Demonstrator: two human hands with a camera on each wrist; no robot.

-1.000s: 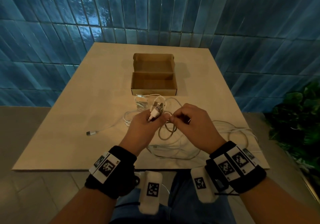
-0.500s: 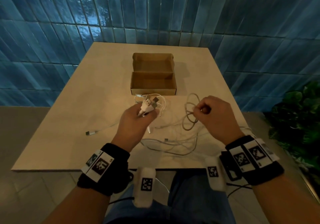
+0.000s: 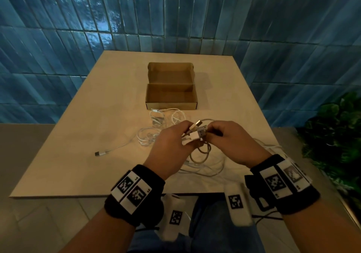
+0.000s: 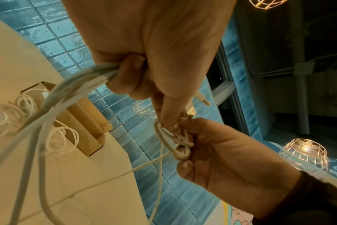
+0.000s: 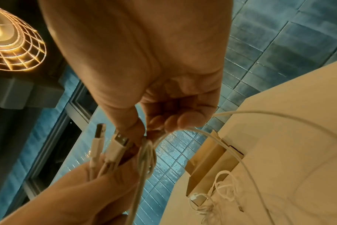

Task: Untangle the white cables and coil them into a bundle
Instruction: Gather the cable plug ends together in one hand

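Both your hands meet above the bench [image 3: 82,135]: left hand [image 3: 168,147] grips the white cables [image 3: 197,133], right hand [image 3: 232,141] pinches their knot [image 4: 180,144].

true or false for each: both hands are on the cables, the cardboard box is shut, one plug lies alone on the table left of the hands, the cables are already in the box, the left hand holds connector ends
1. Both hands are on the cables. True: the left hand and the right hand both grip the white cables above the table.
2. The cardboard box is shut. False: the cardboard box is open, its lid folded back.
3. One plug lies alone on the table left of the hands. True: a loose plug rests there.
4. The cables are already in the box. False: they lie on the table in front of the box and in the hands.
5. The left hand holds connector ends. True: the connector ends stick out past its fingers.
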